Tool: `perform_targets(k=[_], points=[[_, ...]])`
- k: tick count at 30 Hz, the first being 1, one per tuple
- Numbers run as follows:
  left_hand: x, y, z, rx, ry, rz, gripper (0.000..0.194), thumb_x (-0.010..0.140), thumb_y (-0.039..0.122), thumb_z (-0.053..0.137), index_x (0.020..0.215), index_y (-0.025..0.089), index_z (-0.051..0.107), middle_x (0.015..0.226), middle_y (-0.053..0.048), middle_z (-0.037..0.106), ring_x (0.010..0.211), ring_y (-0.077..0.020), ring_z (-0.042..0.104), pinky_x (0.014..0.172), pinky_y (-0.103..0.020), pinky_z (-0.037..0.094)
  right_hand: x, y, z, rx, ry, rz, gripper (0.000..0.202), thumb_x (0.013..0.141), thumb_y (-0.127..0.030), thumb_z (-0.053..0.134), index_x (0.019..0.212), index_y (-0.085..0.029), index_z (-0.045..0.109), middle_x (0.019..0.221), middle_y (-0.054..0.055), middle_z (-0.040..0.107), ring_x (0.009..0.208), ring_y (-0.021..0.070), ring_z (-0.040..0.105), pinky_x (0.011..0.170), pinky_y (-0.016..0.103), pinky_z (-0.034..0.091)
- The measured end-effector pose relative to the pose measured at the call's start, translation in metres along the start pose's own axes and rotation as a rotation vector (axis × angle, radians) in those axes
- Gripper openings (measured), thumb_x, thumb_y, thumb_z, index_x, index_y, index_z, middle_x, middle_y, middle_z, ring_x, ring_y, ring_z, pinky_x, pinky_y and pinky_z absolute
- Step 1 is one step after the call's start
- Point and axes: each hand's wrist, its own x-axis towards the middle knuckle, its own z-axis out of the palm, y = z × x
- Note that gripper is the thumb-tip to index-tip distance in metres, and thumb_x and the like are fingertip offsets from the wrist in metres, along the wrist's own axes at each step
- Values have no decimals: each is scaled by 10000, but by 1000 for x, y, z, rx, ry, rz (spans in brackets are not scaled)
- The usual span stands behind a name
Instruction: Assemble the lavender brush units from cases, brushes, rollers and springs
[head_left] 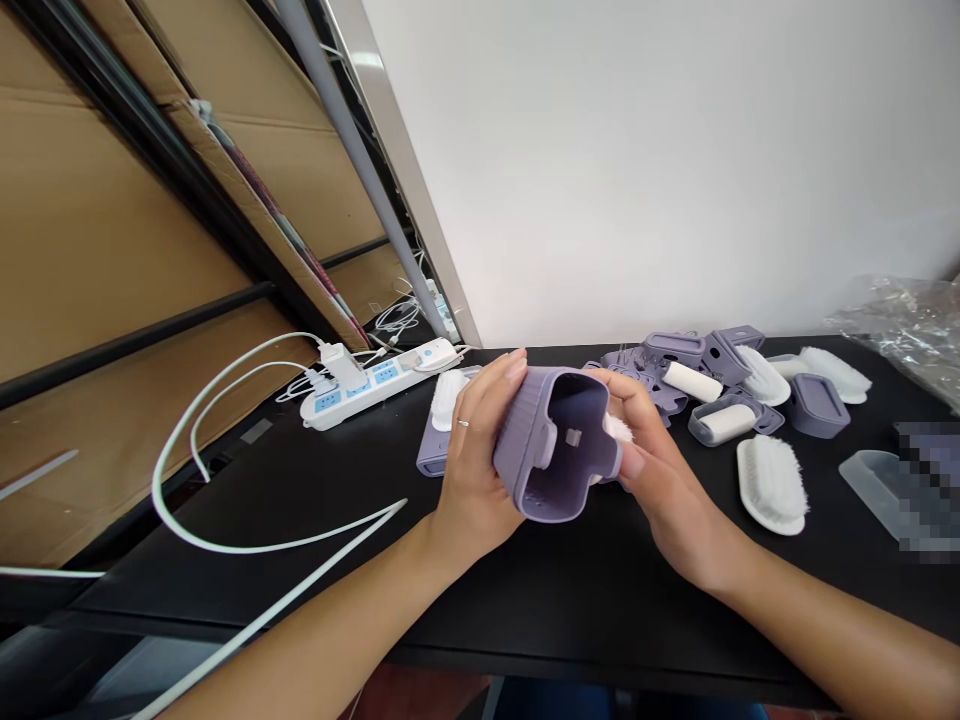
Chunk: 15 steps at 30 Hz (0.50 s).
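A hollow purple plastic housing (517,440) is held up over the black table, its open end facing me. My left hand (476,455) wraps round its left side, a ring on one finger. Thumb and fingers of my right hand (660,470) grip its right edge. White bristles (619,428) show between the housing and my right hand; what they belong to is mostly hidden. Behind my left hand, a white brush head (448,400) rests on a purple part (433,447).
At the right lie a pile of purple parts (675,348), a white brush (772,485), a translucent cover (874,480) and clear plastic wrap (911,320). A power strip (382,375) with white cables (247,548) occupies the left, near cardboard (112,200). A white wall (637,160) rises behind.
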Motion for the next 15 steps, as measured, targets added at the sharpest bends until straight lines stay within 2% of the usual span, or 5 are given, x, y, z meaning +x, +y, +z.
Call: perform_targets(k=[4, 7, 11, 15], points=[[-2, 0, -2, 1, -6, -11, 875, 924, 452, 809, 1665, 346, 356, 1622, -129, 522, 1477, -381, 535, 1220, -599, 476, 2, -2, 0, 10, -37, 18, 551, 996, -664, 621, 1406, -324, 480, 1342, 85, 674, 1198, 246, 698, 997, 413, 611], [-3, 0, -1, 19, -8, -32, 843, 925, 473, 800, 1648, 324, 393, 1605, -135, 539, 1453, -379, 559, 1202, -595, 497, 0, -3, -1, 41, -85, 86, 640, 1002, -658, 617, 1522, -335, 433, 1516, 97, 604, 1329, 262, 645, 1100, 437, 556], [-4, -1, 0, 13, 7, -21, 815, 928, 598, 754, 1621, 313, 436, 1577, -139, 571, 1407, -380, 599, 1166, -589, 530, -2, -5, -4, 56, -181, 165, 823, 1013, -670, 590, 1701, -368, 252, 1751, 81, 375, 1558, 297, 449, 1251, 498, 410], [-3, 2, -2, -45, 10, 6, 769, 956, 603, 715, 1619, 337, 431, 1564, -136, 596, 1396, -375, 614, 1162, -598, 529, -3, -6, -5, 71, -302, 188, 1036, 963, -718, 644, 1752, -376, 66, 1788, 78, 297, 1634, 313, 321, 1326, 549, 249]])
